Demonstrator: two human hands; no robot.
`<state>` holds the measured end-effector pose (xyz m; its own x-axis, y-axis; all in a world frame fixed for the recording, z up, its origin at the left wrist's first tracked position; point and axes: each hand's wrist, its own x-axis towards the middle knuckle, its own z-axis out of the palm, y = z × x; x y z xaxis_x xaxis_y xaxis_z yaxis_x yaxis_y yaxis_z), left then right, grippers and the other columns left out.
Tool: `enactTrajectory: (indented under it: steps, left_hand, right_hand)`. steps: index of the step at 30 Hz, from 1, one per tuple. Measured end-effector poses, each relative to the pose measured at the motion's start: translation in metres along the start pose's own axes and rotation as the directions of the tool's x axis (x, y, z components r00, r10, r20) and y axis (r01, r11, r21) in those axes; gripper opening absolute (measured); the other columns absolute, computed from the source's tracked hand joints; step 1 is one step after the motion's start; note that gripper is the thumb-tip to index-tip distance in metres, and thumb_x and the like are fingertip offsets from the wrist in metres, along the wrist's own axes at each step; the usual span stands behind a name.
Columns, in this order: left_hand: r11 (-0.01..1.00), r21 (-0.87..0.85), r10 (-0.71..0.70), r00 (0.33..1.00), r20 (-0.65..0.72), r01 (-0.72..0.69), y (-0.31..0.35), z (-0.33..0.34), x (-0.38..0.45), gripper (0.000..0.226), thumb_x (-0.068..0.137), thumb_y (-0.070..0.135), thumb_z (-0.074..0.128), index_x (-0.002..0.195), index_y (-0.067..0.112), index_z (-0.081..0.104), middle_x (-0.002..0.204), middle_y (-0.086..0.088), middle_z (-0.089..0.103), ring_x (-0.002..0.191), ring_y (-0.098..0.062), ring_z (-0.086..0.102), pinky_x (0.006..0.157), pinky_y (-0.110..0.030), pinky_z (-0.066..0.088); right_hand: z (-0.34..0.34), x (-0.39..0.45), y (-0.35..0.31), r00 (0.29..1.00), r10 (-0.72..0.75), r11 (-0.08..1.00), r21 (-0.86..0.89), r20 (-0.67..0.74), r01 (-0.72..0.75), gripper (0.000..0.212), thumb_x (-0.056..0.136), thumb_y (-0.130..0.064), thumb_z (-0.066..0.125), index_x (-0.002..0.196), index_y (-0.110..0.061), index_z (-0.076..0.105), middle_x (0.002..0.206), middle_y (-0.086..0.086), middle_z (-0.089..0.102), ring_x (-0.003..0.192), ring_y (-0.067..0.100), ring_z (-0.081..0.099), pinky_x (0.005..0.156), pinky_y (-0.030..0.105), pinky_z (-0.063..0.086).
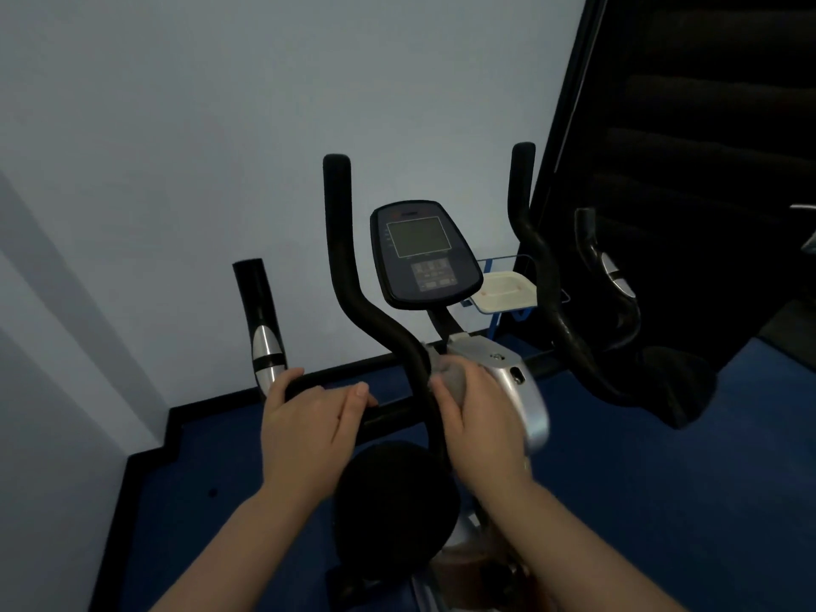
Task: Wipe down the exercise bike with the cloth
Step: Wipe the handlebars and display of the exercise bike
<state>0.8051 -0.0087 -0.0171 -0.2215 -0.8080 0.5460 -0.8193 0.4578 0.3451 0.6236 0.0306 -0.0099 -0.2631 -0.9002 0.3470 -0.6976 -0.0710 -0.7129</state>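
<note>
My left hand [309, 424] grasps the black handlebar [353, 302] of the exercise bike [426, 254]. My right hand [481, 424] clutches the grey cloth [450, 375] against the handlebar's bend, beside the silver stem housing [512, 368] below the console.

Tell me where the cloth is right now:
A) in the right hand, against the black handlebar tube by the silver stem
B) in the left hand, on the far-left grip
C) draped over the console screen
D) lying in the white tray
A: the right hand holds the grey cloth bunched against the curved black handlebar tube beside the silver stem, while the left hand grips the horizontal bar with no cloth.
</note>
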Motion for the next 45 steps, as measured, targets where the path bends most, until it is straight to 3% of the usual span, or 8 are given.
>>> enactTrajectory:
  steps: [5,11,17,24,29,34,40,45]
  left_hand:
    - [1.000,-0.001,0.014,1.000,0.000,-0.014,0.004,-0.003,-0.005,0.057,0.102,0.039,0.024,0.080,0.035,0.076,0.068,0.020,0.068,0.062,0.003,0.057,0.088,-0.022,0.026]
    - [0.996,-0.094,0.022,0.993,0.114,-0.011,0.004,-0.014,0.001,0.056,0.100,0.046,0.023,0.087,0.034,0.076,0.072,0.016,0.070,0.066,-0.001,0.060,0.084,-0.024,0.029]
    - [0.920,-0.388,0.073,0.996,0.046,-0.050,-0.028,-0.045,0.045,0.043,0.098,0.044,0.037,0.099,0.023,0.074,0.096,0.020,0.069,0.090,0.004,0.060,0.081,-0.022,0.045]
    - [0.937,-0.224,0.281,0.959,0.022,-0.270,-0.063,-0.057,0.137,0.030,0.097,0.027,0.047,0.100,0.016,0.074,0.101,0.007,0.071,0.097,-0.014,0.062,0.099,-0.041,0.040]
    - [0.956,-0.218,0.214,0.975,0.062,-0.196,-0.087,-0.043,0.154,0.023,0.100,0.029,0.052,0.097,0.023,0.074,0.096,0.012,0.070,0.078,-0.006,0.056,0.068,-0.019,0.040]
    - [0.972,-0.170,0.138,0.981,-0.137,-0.160,-0.082,-0.030,0.155,0.024,0.094,0.033,0.054,0.091,0.022,0.074,0.082,0.010,0.070,0.069,-0.010,0.061,0.056,-0.028,0.048]
    - [0.951,-0.234,0.151,0.965,-0.214,-0.201,-0.089,-0.023,0.153,0.022,0.092,0.035,0.061,0.086,0.020,0.076,0.071,0.008,0.068,0.060,-0.011,0.060,0.050,-0.036,0.050]
    - [0.943,-0.241,0.165,0.952,-0.260,-0.229,-0.092,-0.022,0.156,0.033,0.094,0.041,0.059,0.078,0.018,0.075,0.063,0.007,0.064,0.055,-0.010,0.057,0.047,-0.034,0.046]
  right_hand:
    - [-0.006,-0.022,0.007,0.998,0.009,0.980,0.196,0.055,-0.020,0.034,0.097,-0.038,0.050,0.130,-0.036,0.052,0.119,-0.037,0.052,0.113,-0.014,0.048,0.089,0.005,0.037]
    - [-0.002,0.017,-0.001,0.990,0.101,0.974,0.193,0.098,-0.119,0.028,0.100,-0.037,0.047,0.127,-0.036,0.053,0.112,-0.013,0.065,0.105,0.002,0.058,0.088,0.025,0.047]
    - [0.005,0.001,-0.010,0.990,0.139,0.959,0.254,-0.020,-0.129,0.022,0.092,-0.054,0.045,0.112,-0.055,0.052,0.102,-0.045,0.057,0.103,-0.024,0.049,0.078,-0.003,0.036]
    - [0.020,0.061,-0.033,0.998,0.022,0.970,0.242,0.054,-0.034,0.021,0.097,-0.037,0.057,0.117,-0.040,0.060,0.103,-0.023,0.067,0.098,-0.010,0.060,0.081,0.009,0.045]
    - [0.017,0.053,-0.033,0.996,-0.068,0.987,0.146,0.053,0.060,0.043,0.089,-0.031,0.070,0.128,-0.044,0.058,0.121,-0.030,0.060,0.111,-0.013,0.055,0.090,0.002,0.039]
    - [0.041,0.099,-0.067,0.993,-0.088,0.993,0.089,0.077,0.081,0.043,0.090,-0.033,0.068,0.132,-0.030,0.059,0.122,-0.011,0.065,0.109,0.001,0.059,0.094,0.019,0.048]
    - [0.023,0.069,-0.050,0.994,-0.018,1.000,-0.002,0.105,0.018,0.043,0.087,-0.042,0.067,0.129,-0.039,0.058,0.113,-0.021,0.066,0.104,-0.010,0.057,0.087,0.007,0.044]
    - [0.047,0.103,-0.076,0.998,-0.009,1.000,0.022,0.061,0.007,0.037,0.092,-0.038,0.064,0.128,-0.027,0.060,0.107,-0.011,0.067,0.096,0.002,0.061,0.083,0.017,0.047]
